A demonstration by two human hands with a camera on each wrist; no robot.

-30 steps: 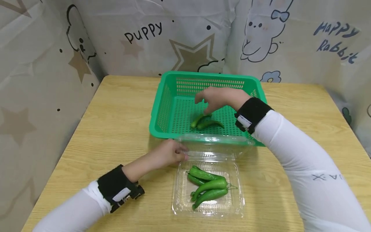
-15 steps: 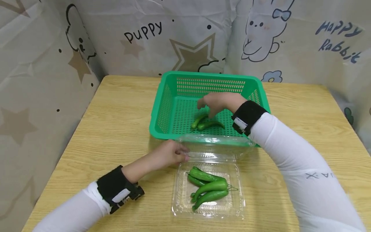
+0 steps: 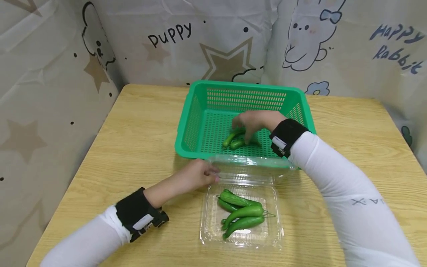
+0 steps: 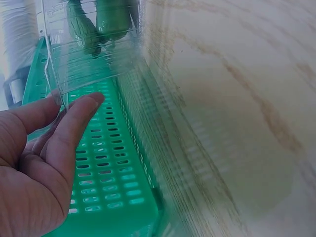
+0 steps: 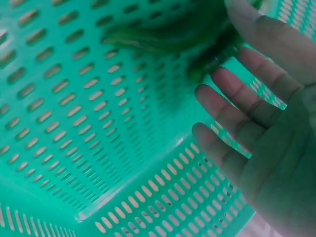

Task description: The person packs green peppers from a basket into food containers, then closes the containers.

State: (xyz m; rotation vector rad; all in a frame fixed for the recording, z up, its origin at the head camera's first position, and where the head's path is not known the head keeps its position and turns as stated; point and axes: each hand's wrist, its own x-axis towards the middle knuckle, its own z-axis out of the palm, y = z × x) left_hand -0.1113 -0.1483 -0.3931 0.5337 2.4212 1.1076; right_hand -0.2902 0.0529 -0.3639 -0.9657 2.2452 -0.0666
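My left hand (image 3: 195, 175) pinches the left edge of a clear plastic clamshell box's raised lid (image 3: 248, 170); in the left wrist view, thumb and fingers meet at that edge. Several green peppers (image 3: 245, 211) lie in the box's base (image 3: 207, 235). Inside the green basket (image 3: 181, 142), my right hand (image 3: 258, 120) reaches down over two green peppers (image 3: 230, 138). In the right wrist view, its fingers (image 5: 222, 101) are spread and slightly bent beside the blurred peppers (image 5: 148, 39), with the thumb over them. Whether the fingertips touch a pepper is hard to tell.
The basket stands behind the box, its front wall right against the upright lid. Both rest on a wooden table (image 3: 133, 129). Printed cloth (image 3: 166, 66) hangs behind the table and along the left.
My right hand has lowered and come slightly nearer, from above the peppers down to them in the basket. My left hand keeps its place at the lid. The head view has shifted slightly.
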